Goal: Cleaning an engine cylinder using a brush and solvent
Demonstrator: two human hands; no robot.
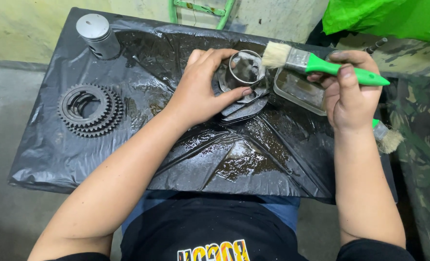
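Head view, looking straight down at the bench. I see the left hand (pixel 200 89) clenched around a metal ring-shaped part (pixel 244 70), thumb on the near rim, the other fingers (pixel 210 55) curled over the far side. The part sits just above a stack of dark flat plates (pixel 244 110) on the wet black plastic sheet (pixel 253 159), its open bore facing up toward the camera. I cannot tell whether the part touches the plates or is lifted clear of them.

The right hand (pixel 353 92) grips a green-handled brush (pixel 316 63), fingers closed round the handle, thumb on top. The pale bristles point left and sit just beside the right rim of the ring part; contact not resolvable.

Containers: one shallow clear tray (pixel 299 92) lies directly under the brush, between the two hands. It holds a thin layer of dark liquid; no solid item visible in it.

Elsewhere: a stack of gears (pixel 90 110) at the sheet's left side, well apart from the hands. A grey piston (pixel 99 35) stands upright at the far left corner. A second brush (pixel 386 137) lies at the right edge, partly hidden by the right wrist.
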